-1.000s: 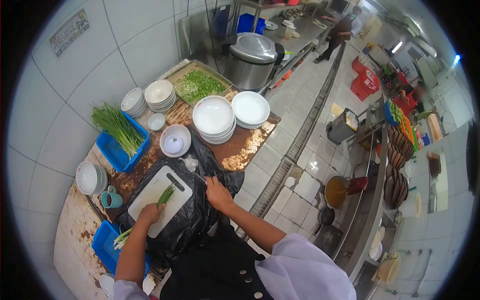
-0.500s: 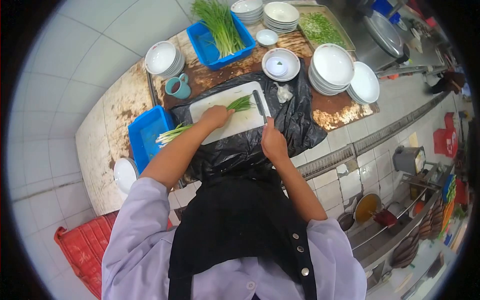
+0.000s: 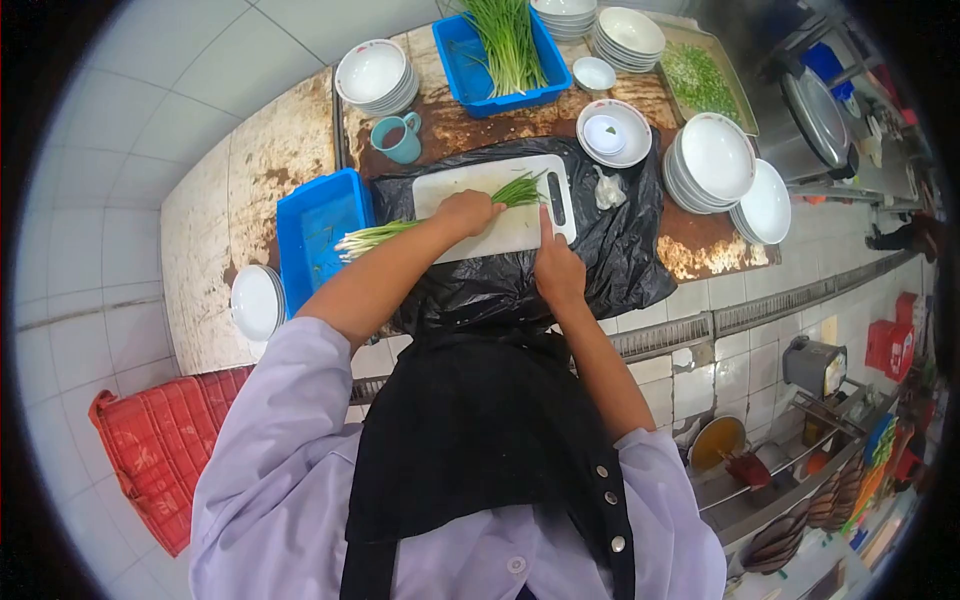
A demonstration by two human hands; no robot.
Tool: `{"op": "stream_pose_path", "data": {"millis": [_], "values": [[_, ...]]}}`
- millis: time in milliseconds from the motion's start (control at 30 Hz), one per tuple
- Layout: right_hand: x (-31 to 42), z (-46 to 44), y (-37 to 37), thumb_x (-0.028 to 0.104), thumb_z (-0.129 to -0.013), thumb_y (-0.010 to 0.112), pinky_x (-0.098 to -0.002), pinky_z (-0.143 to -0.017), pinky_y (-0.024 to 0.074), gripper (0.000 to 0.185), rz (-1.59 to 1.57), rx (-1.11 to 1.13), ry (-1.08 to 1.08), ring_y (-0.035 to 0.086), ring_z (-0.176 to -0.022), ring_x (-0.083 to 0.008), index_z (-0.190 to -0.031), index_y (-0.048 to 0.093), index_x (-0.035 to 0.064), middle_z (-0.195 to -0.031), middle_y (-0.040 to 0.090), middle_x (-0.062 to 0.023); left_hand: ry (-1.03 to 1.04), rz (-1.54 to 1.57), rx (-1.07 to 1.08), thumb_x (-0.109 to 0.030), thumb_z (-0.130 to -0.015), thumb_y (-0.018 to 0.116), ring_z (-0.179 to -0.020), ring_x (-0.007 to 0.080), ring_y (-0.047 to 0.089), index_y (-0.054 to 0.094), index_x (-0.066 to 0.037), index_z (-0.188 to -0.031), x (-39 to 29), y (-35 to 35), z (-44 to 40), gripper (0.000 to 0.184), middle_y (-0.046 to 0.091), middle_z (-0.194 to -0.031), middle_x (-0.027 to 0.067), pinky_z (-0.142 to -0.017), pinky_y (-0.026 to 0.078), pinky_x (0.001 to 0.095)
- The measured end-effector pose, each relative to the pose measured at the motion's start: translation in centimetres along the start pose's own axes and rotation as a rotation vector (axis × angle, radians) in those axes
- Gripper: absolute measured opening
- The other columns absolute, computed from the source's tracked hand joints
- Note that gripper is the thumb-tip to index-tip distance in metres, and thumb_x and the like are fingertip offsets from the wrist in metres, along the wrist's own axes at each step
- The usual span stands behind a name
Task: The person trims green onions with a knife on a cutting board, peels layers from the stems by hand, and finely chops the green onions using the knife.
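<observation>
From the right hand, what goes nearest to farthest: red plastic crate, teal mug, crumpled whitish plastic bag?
From the right hand:
1. Crumpled whitish plastic bag, right of the white cutting board.
2. Teal mug, left, beyond the board.
3. Red plastic crate, far left, off the table.

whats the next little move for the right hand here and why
Probably ease the knife onto the scallions' green ends: the right hand holds it close beside them, and the left hand grips the bunch on the board.
</observation>
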State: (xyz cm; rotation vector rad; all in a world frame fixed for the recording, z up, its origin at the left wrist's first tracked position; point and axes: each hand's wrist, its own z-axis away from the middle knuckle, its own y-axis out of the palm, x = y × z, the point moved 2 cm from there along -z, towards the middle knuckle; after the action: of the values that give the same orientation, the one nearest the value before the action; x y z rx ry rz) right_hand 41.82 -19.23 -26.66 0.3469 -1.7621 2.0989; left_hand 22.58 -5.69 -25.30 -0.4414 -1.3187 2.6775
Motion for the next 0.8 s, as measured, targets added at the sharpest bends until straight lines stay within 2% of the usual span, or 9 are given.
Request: {"op": "stream_pose_path", "data": {"millis": [333,433,500,633,700,800], "values": [[-0.5,-1.7,0.6,0.014,-0.103,0.054,-0.0521,-0.061,0.0621,0.075,0.174,-0.099,-0.093,0.076,-0.068,-0.0370,-0.175,0.033,0.0226,-0.092,0.069,-0.0159,0.023,0.007,-0.002,-0.059,-0.114,0.045,-0.108,0.0465,0.075,0.078,0.004,-0.109,0.7,0.3,-0.9,0.072,0.078,-0.110,0.0276,-0.098,0.057,0.0573],[-0.2,-1.9,0.8,0.017,-0.102,0.057,-0.0501,-0.060,0.0626,0.078,0.249,-0.067,-0.099,0.076,-0.066,-0.0342,-0.175,0.032,0.0217,-0.086,0.070,-0.0136,-0.006,-0.035,0.049,-0.058,-0.114,0.047,-0.114,0.0411,0.076,0.079,0.001,-0.117,0.5,0.1,-0.9,0.067,0.079,-0.119,0.0226,-0.099,0.059,0.0536],[0.3,-2.0,0.9,0.018,-0.101,0.059,-0.0481,-0.059,0.0627,0.080,0.298,-0.024,-0.090,0.076,-0.065,-0.0320,-0.176,0.030,0.0207,-0.082,0.072,-0.0126,-0.013,-0.029,0.047,-0.058,-0.114,0.047,-0.114,0.0409,0.076,0.079,0.001,-0.117,0.4,0.0,-0.7,0.067,0.079,-0.120,0.0224,-0.099,0.059,0.0533],[1.0,-1.9,1.4,0.019,-0.102,0.059,-0.0452,-0.058,0.0629,0.081,0.337,0.023,-0.076,0.077,-0.064,-0.0299,-0.176,0.026,0.0153,-0.080,0.075,-0.0128,-0.047,-0.014,0.066,-0.058,-0.113,0.049,-0.115,0.0403,0.076,0.080,0.000,-0.118,0.3,0.2,-0.9,0.066,0.079,-0.120,0.0222,-0.099,0.059,0.0527],[1.2,-1.6,1.5,0.019,-0.103,0.059,-0.0444,-0.058,0.0630,0.081,0.340,0.059,-0.069,0.077,-0.065,-0.0293,-0.177,0.025,0.0126,-0.082,0.077,-0.0133,-0.037,0.004,0.027,-0.058,-0.114,0.046,-0.111,0.0436,0.076,0.079,0.002,-0.115,0.4,0.4,-0.8,0.069,0.079,-0.115,0.0248,-0.098,0.058,0.0554],[1.1,-0.3,2.3,0.017,-0.100,0.059,-0.0429,-0.053,0.0606,0.082,0.368,-0.021,-0.109,0.073,-0.058,-0.0268,-0.175,0.027,0.0072,-0.070,0.072,-0.0079,-0.039,0.020,-0.004,-0.058,-0.115,0.045,-0.110,0.0446,0.076,0.079,0.003,-0.113,0.3,0.6,-0.3,0.070,0.079,-0.113,0.0260,-0.099,0.058,0.0564]]}}
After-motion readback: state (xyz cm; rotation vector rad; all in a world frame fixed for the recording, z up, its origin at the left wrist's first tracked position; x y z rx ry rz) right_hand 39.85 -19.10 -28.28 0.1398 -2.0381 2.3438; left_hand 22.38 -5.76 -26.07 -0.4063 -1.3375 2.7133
